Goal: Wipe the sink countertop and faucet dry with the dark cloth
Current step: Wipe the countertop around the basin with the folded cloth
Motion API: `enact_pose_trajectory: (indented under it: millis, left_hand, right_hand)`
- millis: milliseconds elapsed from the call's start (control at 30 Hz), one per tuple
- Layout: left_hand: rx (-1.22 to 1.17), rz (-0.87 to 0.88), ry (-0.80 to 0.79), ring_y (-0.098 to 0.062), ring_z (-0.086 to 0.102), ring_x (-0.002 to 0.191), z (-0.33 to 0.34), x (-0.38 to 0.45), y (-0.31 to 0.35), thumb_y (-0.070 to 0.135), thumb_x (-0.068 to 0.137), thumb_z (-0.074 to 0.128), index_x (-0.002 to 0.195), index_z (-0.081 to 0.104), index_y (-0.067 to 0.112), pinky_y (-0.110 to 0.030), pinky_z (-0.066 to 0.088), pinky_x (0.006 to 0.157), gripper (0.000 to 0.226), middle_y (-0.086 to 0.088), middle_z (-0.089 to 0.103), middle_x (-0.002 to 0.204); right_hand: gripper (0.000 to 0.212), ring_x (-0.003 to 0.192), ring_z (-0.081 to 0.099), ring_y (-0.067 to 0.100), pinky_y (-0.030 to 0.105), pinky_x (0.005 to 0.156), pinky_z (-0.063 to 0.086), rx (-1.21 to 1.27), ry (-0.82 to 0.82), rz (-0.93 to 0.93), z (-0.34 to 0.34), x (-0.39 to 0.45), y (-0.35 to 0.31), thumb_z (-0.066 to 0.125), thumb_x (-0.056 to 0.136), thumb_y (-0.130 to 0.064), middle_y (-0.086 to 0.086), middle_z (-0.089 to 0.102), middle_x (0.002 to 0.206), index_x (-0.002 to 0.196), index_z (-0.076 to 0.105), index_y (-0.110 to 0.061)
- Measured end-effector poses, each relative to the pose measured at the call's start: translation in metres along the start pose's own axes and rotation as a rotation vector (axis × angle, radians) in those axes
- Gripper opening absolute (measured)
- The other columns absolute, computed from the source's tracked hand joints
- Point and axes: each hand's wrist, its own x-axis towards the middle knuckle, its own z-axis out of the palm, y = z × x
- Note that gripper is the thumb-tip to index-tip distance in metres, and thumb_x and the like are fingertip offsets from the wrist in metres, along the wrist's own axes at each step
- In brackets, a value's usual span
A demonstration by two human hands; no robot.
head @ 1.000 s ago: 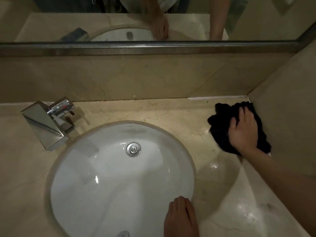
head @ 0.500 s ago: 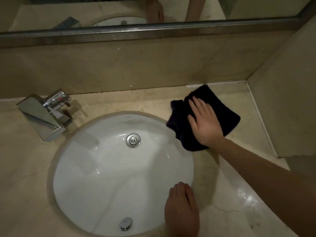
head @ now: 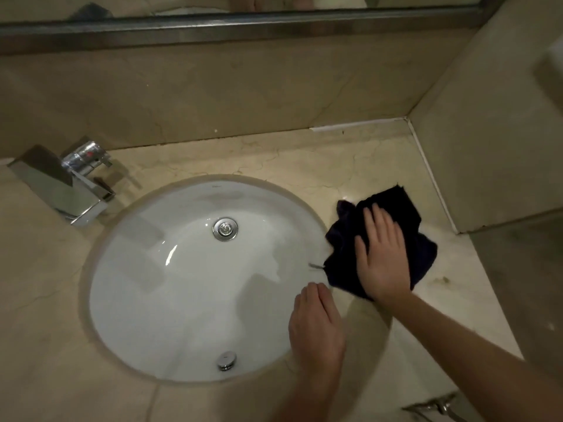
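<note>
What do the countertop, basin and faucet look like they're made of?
Countertop: probably polished marble or similar stone, beige with fine dark veins and glare spots. Basin: likely glazed white ceramic, glossy highlights. Faucet: chrome-plated metal by its mirror-like reflections.

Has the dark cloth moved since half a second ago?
Yes. The dark cloth slid from the basin's back rim toward the person along its right rim, under the right hand.

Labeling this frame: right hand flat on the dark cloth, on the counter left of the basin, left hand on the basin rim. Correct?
Not quite. The head view shows the right hand flat on the dark cloth on the counter right of the basin, not left. The faucet stands on the left. The left hand does rest on the basin rim.
</note>
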Motion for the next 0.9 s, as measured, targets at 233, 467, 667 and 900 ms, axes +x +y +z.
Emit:
enact_pose_trajectory:
  millis: [233,467,667,900]
  left_hand:
    - [-0.101,0.046,-0.389,0.003,0.04,0.121,-0.034,-0.014,-0.022,0.049,0.101,0.046,0.154,0.028,0.031,-0.022,0.036,0.106,0.058,0.024,0.041,0.134]
    - [0.164,0.251,-0.377,-0.018,0.054,0.112,-0.029,-0.015,-0.034,0.051,0.1,0.016,0.143,0.048,0.02,-0.03,0.041,0.099,0.062,-0.001,0.058,0.129]
    - [0.187,0.198,-0.392,-0.021,0.05,0.12,-0.011,0.008,-0.009,0.054,0.098,0.01,0.146,0.042,0.019,-0.033,0.037,0.105,0.068,-0.006,0.054,0.136]
    - [0.334,0.599,-0.253,-0.024,0.02,0.152,0.011,0.014,-0.005,0.013,0.103,0.047,0.155,0.034,0.015,-0.042,0.021,0.123,0.053,-0.008,0.025,0.164]
  right_hand:
    - [0.072,0.153,0.013,0.026,0.049,0.122,0.018,-0.139,-0.085,0.108,0.02,-0.164,-0.06,0.043,0.097,-0.036,0.012,0.013,0.166,0.158,0.017,-0.008]
    - [0.06,0.153,0.014,0.019,0.045,0.123,0.017,-0.1,-0.051,0.116,0.019,-0.164,-0.061,0.03,0.103,-0.034,0.006,0.016,0.166,0.158,0.021,-0.011]
    - [0.058,0.153,0.013,0.016,0.043,0.124,0.017,-0.046,-0.066,0.011,0.009,-0.118,-0.037,0.028,0.104,-0.034,0.004,0.018,0.166,0.158,0.022,-0.012]
    - [0.062,0.154,0.004,0.012,0.042,0.125,0.008,0.114,-0.164,-0.117,-0.011,-0.071,0.006,0.033,0.102,-0.039,0.0,0.011,0.167,0.159,0.02,-0.018]
